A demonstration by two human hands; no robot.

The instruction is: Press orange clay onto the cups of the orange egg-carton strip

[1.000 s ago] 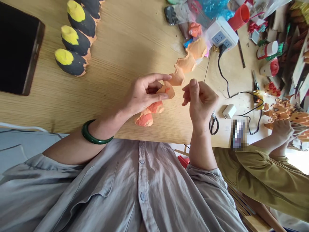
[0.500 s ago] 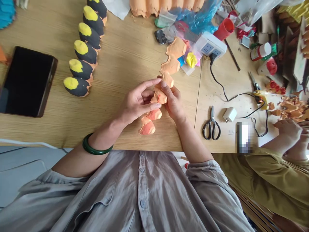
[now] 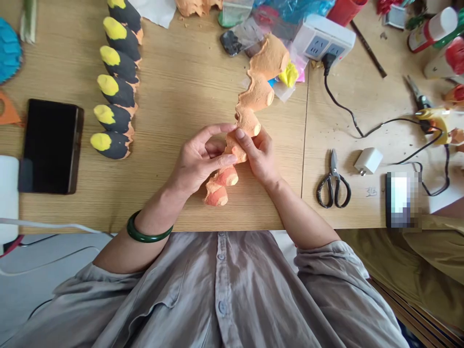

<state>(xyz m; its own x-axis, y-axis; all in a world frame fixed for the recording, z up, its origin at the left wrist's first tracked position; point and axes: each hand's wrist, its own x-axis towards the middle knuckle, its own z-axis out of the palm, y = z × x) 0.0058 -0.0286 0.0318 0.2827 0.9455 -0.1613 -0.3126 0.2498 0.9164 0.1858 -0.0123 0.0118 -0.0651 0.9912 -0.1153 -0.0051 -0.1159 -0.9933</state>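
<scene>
An orange bumpy strip (image 3: 256, 92), like a piece of egg carton, is held slantwise over the table. Its near bumps are coloured reddish. My left hand (image 3: 197, 157) grips the strip's left side near the middle, thumb and fingers on its edge. Opposite it, my right hand (image 3: 261, 155) has the thumb on top of the strip and the fingers curled beneath. To the left lies a similar strip (image 3: 121, 92) with black bumps and yellow tips. Beyond the held strip sits a yellow lump (image 3: 289, 75) on plastic bags.
A white power strip (image 3: 324, 41) stands behind on the right. Scissors (image 3: 333, 181), a white adapter (image 3: 369, 160) and a phone (image 3: 400, 199) lie to the right. A black tablet (image 3: 52, 146) is at the left. Part of a person in olive clothing (image 3: 429, 256) shows at the lower right.
The camera view has shifted closer and the table objects sit differently in it. Both hands keep hold of the orange strip. The other person's hands have left the view.
</scene>
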